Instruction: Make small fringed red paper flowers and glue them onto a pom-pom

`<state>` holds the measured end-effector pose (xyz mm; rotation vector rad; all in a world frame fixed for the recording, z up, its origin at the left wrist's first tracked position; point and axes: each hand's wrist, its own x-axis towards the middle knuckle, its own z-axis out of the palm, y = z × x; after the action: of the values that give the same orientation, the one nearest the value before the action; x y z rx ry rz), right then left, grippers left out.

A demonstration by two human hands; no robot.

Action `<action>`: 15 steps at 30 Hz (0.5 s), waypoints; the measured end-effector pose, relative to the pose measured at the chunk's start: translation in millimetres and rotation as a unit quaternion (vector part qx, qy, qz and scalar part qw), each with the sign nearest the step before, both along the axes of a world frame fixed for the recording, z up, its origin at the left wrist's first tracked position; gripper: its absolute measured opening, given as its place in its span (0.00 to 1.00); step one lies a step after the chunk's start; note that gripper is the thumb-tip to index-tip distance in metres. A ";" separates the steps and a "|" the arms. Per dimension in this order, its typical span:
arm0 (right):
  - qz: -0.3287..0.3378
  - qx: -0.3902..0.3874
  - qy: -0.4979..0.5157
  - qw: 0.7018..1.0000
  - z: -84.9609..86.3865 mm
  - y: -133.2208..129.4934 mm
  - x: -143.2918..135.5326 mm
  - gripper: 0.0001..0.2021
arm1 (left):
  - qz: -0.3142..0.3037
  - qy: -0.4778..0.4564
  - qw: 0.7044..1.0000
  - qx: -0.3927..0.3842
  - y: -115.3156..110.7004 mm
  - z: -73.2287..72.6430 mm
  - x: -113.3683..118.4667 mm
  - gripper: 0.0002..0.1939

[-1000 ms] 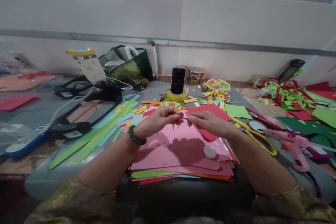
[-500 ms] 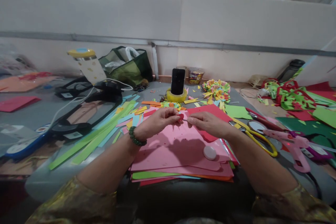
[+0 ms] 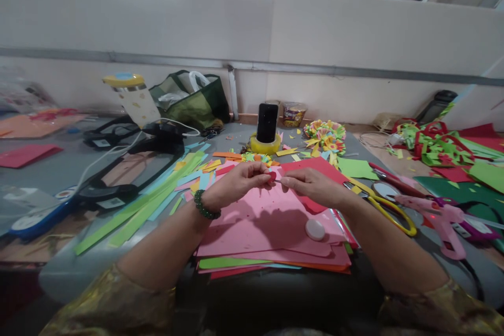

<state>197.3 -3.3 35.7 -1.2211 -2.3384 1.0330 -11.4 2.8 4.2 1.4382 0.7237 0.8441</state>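
Over a stack of coloured paper sheets (image 3: 244, 236), pink on top, my two hands meet fingertip to fingertip. My left hand (image 3: 244, 181) pinches a small red paper piece (image 3: 272, 176). A thin tool with a narrow metal tip (image 3: 279, 181) is held between the thumb and fingers of my right hand (image 3: 309, 185), its tip against the red piece. Most of the tool is hidden by my fingers. On the pink sheet lies a round white lid-like disc (image 3: 315, 229). Under my right hand is a red sheet (image 3: 315, 168).
A phone (image 3: 266, 123) stands in a yellow tape roll (image 3: 265, 144). Green strips (image 3: 145, 199) lie left. Yellow-handled scissors (image 3: 389, 212) and a pink glue gun (image 3: 447, 218) lie right. Behind are a noodle cup (image 3: 293, 114), a paper-strip garland (image 3: 326, 134) and a green bag (image 3: 192, 100).
Both hands stay almost in place, still holding the red piece and thin tool. Only a slight shift of the whole view shows.
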 end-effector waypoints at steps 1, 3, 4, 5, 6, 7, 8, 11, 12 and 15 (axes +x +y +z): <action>-0.002 0.002 -0.002 1.000 -0.2 0.1 0.2 0.26 | 0.000 0.001 1.000 0.000 0.1 -0.2 -0.1 0.17; -0.003 0.004 -0.009 1.000 -1.0 0.4 0.5 0.26 | -0.002 0.005 1.000 -0.001 0.2 -0.4 -0.1 0.17; -0.002 0.005 -0.011 1.000 -1.5 0.6 0.5 0.26 | -0.003 0.007 1.000 -0.001 0.3 -0.5 -0.1 0.17; 0.000 0.007 -0.012 1.000 -1.9 0.8 0.3 0.26 | -0.003 0.008 1.000 -0.001 0.4 -0.5 -0.1 0.18; 0.002 0.008 -0.013 1.000 -2.2 0.9 0.1 0.26 | -0.003 0.008 1.000 -0.001 0.4 -0.4 -0.1 0.18; 0.003 0.009 -0.013 1.000 -2.2 0.8 -0.2 0.26 | -0.002 0.008 1.000 -0.001 0.4 -0.3 -0.2 0.18; 0.003 0.010 -0.012 1.000 -2.0 0.7 -0.3 0.27 | -0.001 0.008 1.000 -0.002 0.5 -0.1 -0.2 0.18; 0.012 0.004 -0.008 1.000 0.1 0.5 0.9 0.28 | 0.008 0.001 1.000 -0.009 0.5 0.9 -0.4 0.19; 0.016 0.000 -0.003 1.000 0.9 0.8 1.9 0.29 | 0.014 -0.004 1.000 -0.011 0.5 1.4 -0.4 0.19; 0.005 -0.015 0.027 1.000 1.2 3.1 4.7 0.28 | 0.042 -0.021 0.999 -0.011 -0.1 3.3 0.0 0.18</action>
<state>202.0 -0.1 36.8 -1.1782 -2.2977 1.0948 -11.4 2.7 7.6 1.3739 0.7650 0.9252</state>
